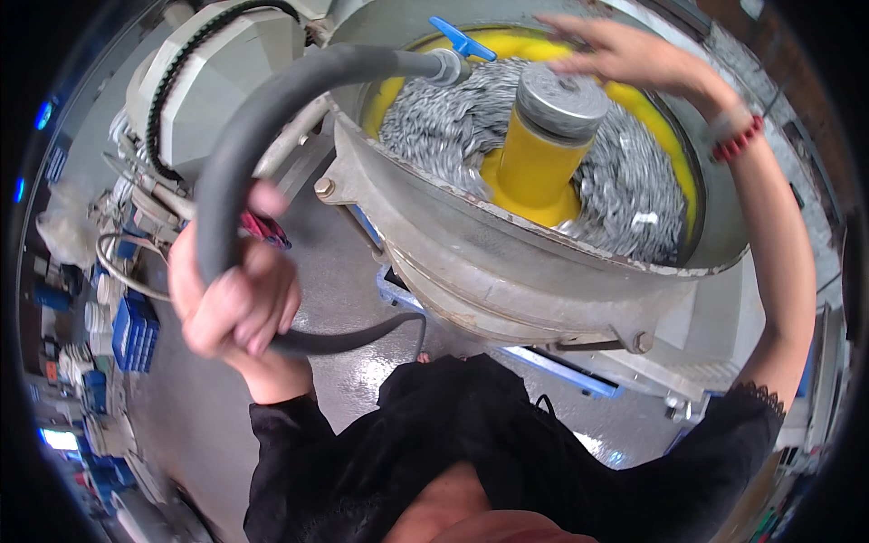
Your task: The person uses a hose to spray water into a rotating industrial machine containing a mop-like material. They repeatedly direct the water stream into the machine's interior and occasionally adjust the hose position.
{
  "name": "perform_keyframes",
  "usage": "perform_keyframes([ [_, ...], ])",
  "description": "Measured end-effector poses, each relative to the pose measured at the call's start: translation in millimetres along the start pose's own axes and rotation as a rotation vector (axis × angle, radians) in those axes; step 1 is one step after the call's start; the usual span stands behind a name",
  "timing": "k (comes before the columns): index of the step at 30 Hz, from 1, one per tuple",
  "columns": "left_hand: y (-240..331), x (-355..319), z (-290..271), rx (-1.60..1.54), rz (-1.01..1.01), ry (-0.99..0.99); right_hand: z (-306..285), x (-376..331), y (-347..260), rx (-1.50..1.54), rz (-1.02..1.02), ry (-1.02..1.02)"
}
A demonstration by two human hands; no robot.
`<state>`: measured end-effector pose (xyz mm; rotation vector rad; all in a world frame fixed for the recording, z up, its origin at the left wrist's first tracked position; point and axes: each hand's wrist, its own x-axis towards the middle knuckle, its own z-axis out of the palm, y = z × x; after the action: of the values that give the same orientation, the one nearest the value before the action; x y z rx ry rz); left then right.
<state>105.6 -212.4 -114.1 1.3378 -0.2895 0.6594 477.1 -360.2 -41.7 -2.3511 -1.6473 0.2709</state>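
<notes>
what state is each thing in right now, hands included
left hand, closed around the dark hose
right hand, open, above the tub
dark hose, bent in an arch, its end over the tub
blue valve lever, set at a slant; whether open or shut, cannot tell
tub, uncovered, part-filled with grey pieces
yellow centre post, metal-capped

This looks like a factory workshop, shown by the big bolted metal tub [525, 291] full of small metal parts [430, 136] within its yellow lining [516, 43], the thick hose [262, 113] reaching over its left edge, and the blue crate [136, 337] at the grey floor's [348, 276] left edge.
</notes>
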Motion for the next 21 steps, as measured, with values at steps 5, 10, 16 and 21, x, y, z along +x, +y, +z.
perform_keyframes([
  [5, 30, -8, -51, -0.232, -0.027, -0.491, -3, 27, -62, 0.385, -0.152, -0.33],
  [10, 34, 2, -68, -0.29, 0.059, -0.556, 7, 38, -52, 0.618, -0.205, -0.319],
  [16, 34, 3, -75, -0.291, 0.098, -0.465, 24, 58, -41, 0.795, -0.231, -0.389],
  [21, 25, 34, -75, -0.356, 0.008, -0.774, 30, 60, -43, 0.617, -0.339, -0.224],
])
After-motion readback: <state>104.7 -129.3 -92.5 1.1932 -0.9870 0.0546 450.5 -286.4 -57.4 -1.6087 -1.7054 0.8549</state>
